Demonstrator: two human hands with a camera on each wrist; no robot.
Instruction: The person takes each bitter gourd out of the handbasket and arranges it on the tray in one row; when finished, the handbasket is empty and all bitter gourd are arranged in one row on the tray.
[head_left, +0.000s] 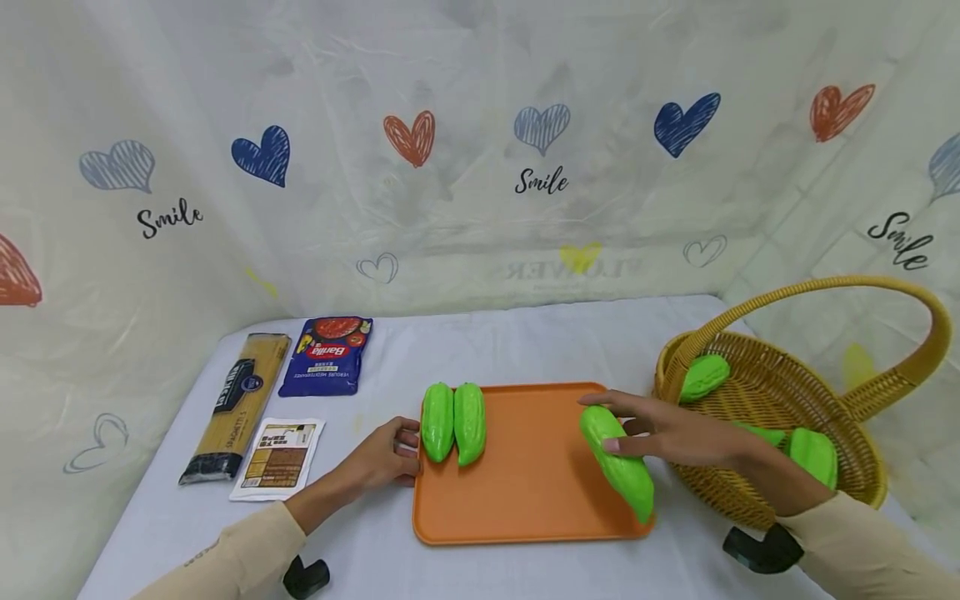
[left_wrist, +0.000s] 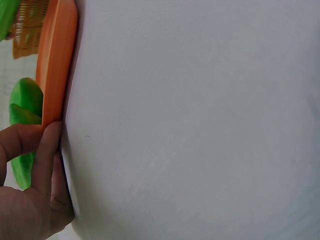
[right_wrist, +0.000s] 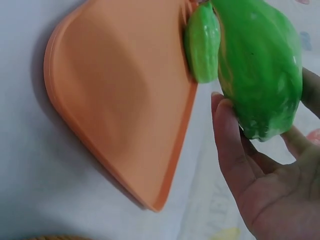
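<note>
- White curtain [head_left: 465,217] with printed hearts behind; white cloth [head_left: 525,346] on the table.
- Left hand [head_left: 387,454]: thumb and fingers pinching the left rim of the orange tray [head_left: 517,508].
- Right hand [head_left: 656,429]: fingers part-curled, gripping a green vegetable [head_left: 621,471], tilted, lifted over the tray's right end.
- Two similar vegetables [head_left: 437,423] lie side by side along the tray's left edge.
- Wicker basket [head_left: 765,392] right of tray, handle up, more green pieces [head_left: 813,457] inside.
- Left of tray: spaghetti pack [head_left: 243,400], blue pouch [head_left: 327,358], white-and-brown packet [head_left: 279,457], all lying flat.
</note>
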